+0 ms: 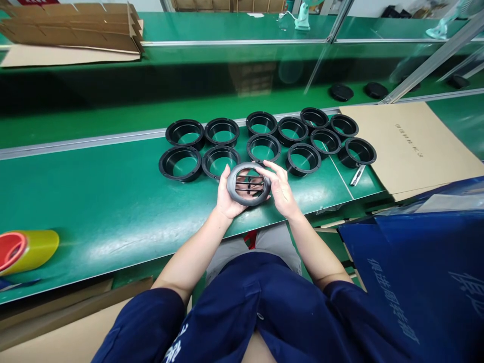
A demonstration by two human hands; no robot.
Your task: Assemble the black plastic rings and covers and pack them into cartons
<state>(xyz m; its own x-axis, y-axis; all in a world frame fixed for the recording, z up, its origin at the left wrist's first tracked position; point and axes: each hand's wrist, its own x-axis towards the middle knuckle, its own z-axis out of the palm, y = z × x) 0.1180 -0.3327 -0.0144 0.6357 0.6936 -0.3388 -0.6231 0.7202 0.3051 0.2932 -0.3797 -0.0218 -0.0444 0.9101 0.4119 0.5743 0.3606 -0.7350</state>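
Between both hands, just above the front edge of the green bench, is a round dark-grey air vent [249, 200] with thin black slats across its opening. My left hand [226, 199] is closed round its left side and underside. At its right rim is my right hand [281, 190], thumb and fingers curled against it. Beyond the vent stand several black flanged rings [263, 147] in loose rows, the green surface showing through them. The vent covers part of my palms and fingers.
A yellow tape roll with a red core [38, 249] lies at the left. A small silver cutter [357, 175] rests near the right rings, beside a flat cardboard sheet [423, 146]. Round black parts [341, 92] sit on the conveyor behind. A blue box [423, 272] stands at the lower right.
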